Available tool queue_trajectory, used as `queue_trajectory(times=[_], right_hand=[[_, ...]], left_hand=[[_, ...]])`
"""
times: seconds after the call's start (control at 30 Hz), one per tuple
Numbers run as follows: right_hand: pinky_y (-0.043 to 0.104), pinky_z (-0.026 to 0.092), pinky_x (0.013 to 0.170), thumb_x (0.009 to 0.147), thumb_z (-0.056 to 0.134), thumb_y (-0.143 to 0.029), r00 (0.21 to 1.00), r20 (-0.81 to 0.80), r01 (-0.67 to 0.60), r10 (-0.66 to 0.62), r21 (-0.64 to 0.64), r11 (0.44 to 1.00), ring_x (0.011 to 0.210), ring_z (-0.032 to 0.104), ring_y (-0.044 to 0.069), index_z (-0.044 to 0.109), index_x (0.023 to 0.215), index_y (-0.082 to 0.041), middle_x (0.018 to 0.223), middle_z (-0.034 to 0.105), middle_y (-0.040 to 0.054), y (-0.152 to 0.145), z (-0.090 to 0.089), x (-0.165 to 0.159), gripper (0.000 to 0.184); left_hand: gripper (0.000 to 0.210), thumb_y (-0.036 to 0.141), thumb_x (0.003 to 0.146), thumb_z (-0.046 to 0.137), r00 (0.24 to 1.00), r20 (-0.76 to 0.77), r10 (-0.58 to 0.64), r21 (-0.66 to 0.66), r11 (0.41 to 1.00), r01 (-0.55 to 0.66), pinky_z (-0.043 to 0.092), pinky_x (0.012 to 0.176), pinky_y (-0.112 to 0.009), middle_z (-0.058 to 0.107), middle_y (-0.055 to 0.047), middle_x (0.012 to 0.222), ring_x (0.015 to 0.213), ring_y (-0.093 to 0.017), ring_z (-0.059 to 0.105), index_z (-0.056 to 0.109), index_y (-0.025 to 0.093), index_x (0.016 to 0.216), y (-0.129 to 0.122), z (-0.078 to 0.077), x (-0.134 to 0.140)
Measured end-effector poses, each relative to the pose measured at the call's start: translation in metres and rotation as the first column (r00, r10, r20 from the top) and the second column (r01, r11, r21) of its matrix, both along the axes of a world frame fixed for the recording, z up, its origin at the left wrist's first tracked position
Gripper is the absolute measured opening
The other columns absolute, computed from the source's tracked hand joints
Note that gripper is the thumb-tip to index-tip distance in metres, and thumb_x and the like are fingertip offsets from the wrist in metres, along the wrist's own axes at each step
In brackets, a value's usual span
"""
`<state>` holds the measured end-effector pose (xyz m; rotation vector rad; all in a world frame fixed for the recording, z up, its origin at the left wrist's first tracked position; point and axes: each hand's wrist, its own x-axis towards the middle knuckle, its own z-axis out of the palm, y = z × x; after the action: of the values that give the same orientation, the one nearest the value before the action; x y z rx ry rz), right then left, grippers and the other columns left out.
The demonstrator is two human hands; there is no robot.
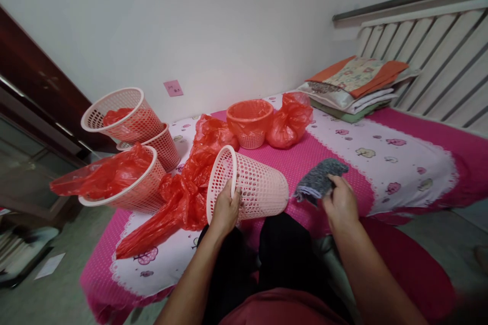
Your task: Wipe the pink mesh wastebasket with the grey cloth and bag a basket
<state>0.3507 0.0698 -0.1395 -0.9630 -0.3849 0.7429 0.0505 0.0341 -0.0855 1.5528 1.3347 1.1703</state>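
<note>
My left hand [225,209] grips the rim of a pink perforated plastic wastebasket [259,188], which lies on its side above my lap, its mouth facing left. In my right hand [341,200] is a grey knitted cloth [318,180] with a frayed pale edge, held just right of the basket's base. Left of the basket, red plastic bags [186,190] lie heaped on the bed. Behind it stands another wastebasket [250,134] lined with a red bag, beside a bulging red bag [288,122].
At the left, several pink wastebaskets [152,162] lean together, with red bags in some. Folded bedding [356,84] is piled at the back right near a white radiator [430,56]. A pink patterned cover [400,155] spreads over the bed. A round red seat [407,264] is at the lower right.
</note>
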Motion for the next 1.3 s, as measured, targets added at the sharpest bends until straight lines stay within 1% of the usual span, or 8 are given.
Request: queue_trajectory(times=[0.17,0.3,0.37,0.47,0.6,0.83,1.1,1.3], right_hand=[[0.041,0.064,0.085,0.078,0.074,-0.033,0.959,0.180,-0.231,0.219,0.053,0.971,0.091,0.075,0.025,0.074,0.105,-0.022,0.102,0.078,0.0055,-0.016,0.024,-0.071,0.029],[0.049,0.058,0.106,0.094,0.061,-0.031,0.600,0.771,-0.425,0.213,0.082,0.901,0.117,0.072,0.031,0.077,0.119,-0.021,0.119,0.077,0.0116,-0.031,0.038,-0.128,0.032],[0.052,0.050,0.118,0.097,0.058,-0.027,0.422,0.901,-0.483,0.099,0.131,0.866,0.134,0.064,0.031,0.067,0.144,-0.021,0.140,0.069,0.0142,-0.038,0.038,-0.148,0.047],[0.057,0.040,0.126,0.103,0.054,-0.025,0.312,0.950,-0.457,-0.032,0.179,0.871,0.152,0.050,0.031,0.035,0.169,-0.021,0.160,0.054,0.0176,-0.043,0.030,-0.164,0.069],[0.060,0.033,0.130,0.107,0.046,-0.022,0.294,0.953,-0.392,-0.072,0.189,0.900,0.157,0.043,0.030,0.026,0.171,-0.021,0.164,0.051,0.0174,-0.035,0.024,-0.166,0.068],[0.050,0.049,0.111,0.103,0.044,-0.032,0.363,0.930,-0.348,0.059,0.077,0.935,0.121,0.067,0.032,0.069,0.125,-0.017,0.124,0.075,0.0167,0.027,0.048,-0.144,0.037],[0.030,0.041,0.067,0.093,0.052,-0.046,0.356,0.762,-0.462,0.541,-0.360,0.811,0.070,0.058,0.020,0.061,0.073,-0.021,0.070,0.064,0.0014,0.089,0.068,-0.118,0.033],[0.030,0.037,0.064,0.088,0.053,-0.045,0.380,0.713,-0.429,0.590,-0.429,0.795,0.064,0.049,0.017,0.056,0.065,-0.022,0.065,0.057,-0.0006,0.102,0.051,-0.102,0.033]], left_hand=[[0.049,0.045,0.103,0.056,0.999,0.028,-0.025,-0.017,1.000,0.025,0.059,0.066,-0.027,0.065,-0.003,0.093,0.079,-0.017,0.067,0.060,0.021,0.145,-0.004,0.002,0.003],[0.056,0.037,0.102,0.056,0.994,-0.055,-0.096,0.062,0.993,0.099,0.062,0.092,-0.037,0.075,-0.009,0.119,0.100,-0.022,0.072,0.055,0.021,0.155,-0.006,0.007,0.003],[0.059,0.031,0.098,0.057,0.990,-0.078,-0.118,0.148,0.981,0.129,0.051,0.117,-0.044,0.071,-0.011,0.140,0.127,-0.026,0.067,0.056,0.021,0.156,-0.005,0.006,0.001],[0.062,0.028,0.095,0.057,0.984,-0.091,-0.153,0.189,0.968,0.168,0.032,0.132,-0.048,0.060,-0.012,0.159,0.151,-0.029,0.051,0.056,0.019,0.157,-0.004,0.004,-0.006],[0.061,0.033,0.102,0.053,0.966,-0.130,-0.225,0.146,0.959,0.243,0.031,0.133,-0.046,0.056,-0.012,0.164,0.153,-0.027,0.050,0.050,0.020,0.162,-0.009,0.004,-0.011],[0.062,0.035,0.105,0.053,0.948,-0.184,-0.260,0.052,0.961,0.273,0.048,0.121,-0.046,0.069,-0.013,0.148,0.134,-0.028,0.066,0.047,0.020,0.164,-0.025,-0.005,-0.014],[0.061,0.024,0.103,0.052,0.932,-0.176,-0.317,0.009,0.946,0.324,0.049,0.120,-0.049,0.072,-0.011,0.144,0.128,-0.027,0.070,0.047,0.025,0.165,-0.036,-0.011,-0.019],[0.063,0.022,0.104,0.050,0.923,-0.207,-0.324,0.036,0.941,0.338,0.041,0.128,-0.049,0.061,-0.010,0.160,0.146,-0.027,0.058,0.043,0.027,0.167,-0.038,-0.021,-0.022]])
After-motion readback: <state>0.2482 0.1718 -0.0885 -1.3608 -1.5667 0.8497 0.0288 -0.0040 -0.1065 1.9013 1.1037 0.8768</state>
